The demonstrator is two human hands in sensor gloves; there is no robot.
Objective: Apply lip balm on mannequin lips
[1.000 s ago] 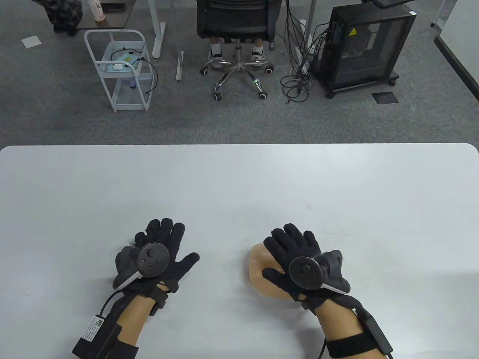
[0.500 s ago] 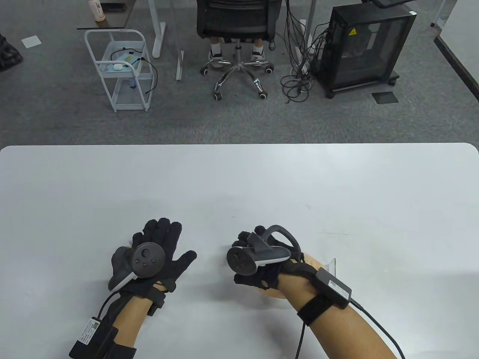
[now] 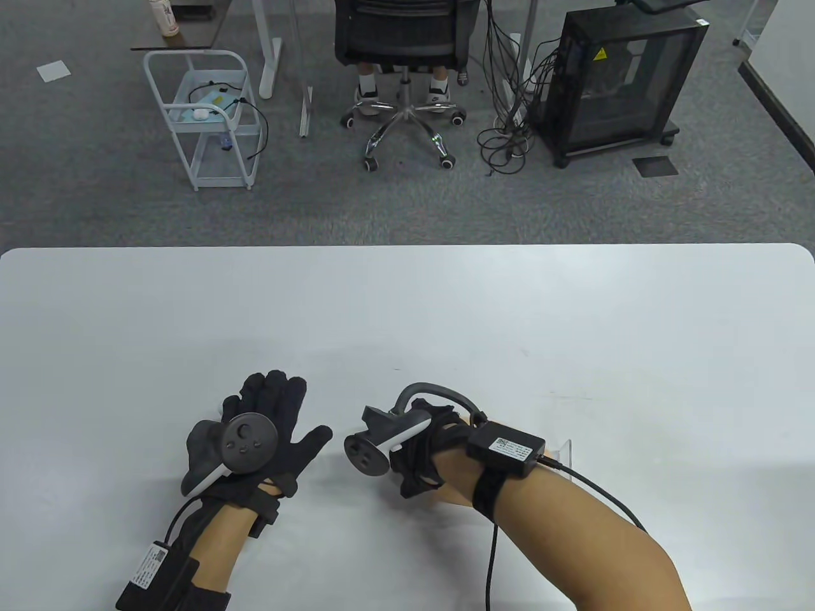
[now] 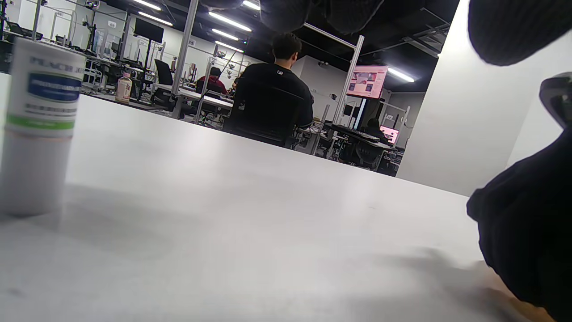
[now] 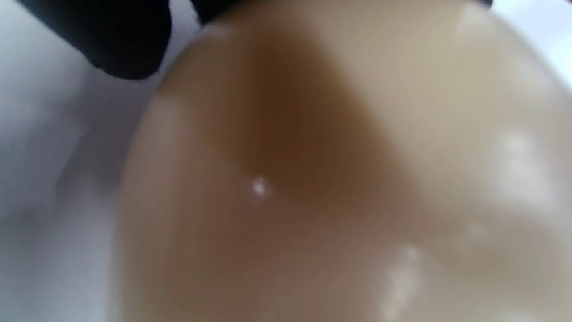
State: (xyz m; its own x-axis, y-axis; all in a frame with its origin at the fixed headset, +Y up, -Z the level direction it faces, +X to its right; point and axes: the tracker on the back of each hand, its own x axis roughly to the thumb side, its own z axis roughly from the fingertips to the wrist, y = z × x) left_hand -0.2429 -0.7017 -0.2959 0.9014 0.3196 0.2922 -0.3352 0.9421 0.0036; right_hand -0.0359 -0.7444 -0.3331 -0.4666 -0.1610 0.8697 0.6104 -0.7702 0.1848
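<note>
My left hand point(image 3: 270, 417) lies flat on the white table point(image 3: 407, 305), fingers spread, holding nothing. The lip balm, a white tube with a blue and green label point(image 4: 38, 125), stands upright at the left of the left wrist view, apart from the fingers; in the table view only a white sliver point(image 3: 224, 406) shows by the hand's outer edge. My right hand point(image 3: 420, 455) is rolled onto its side and grips the skin-coloured mannequin face piece point(image 5: 313, 179), which fills the right wrist view, blurred. The hand hides it in the table view.
A clear plastic stand edge point(image 3: 561, 449) shows just right of my right wrist. A cable point(image 3: 598, 493) runs from the wrist unit along my right forearm. Beyond the far table edge are a chair, a white cart and a black cabinet.
My right hand has rolled from palm down over the mannequin piece onto its side and shifted left, covering the piece. My left hand has barely moved.
</note>
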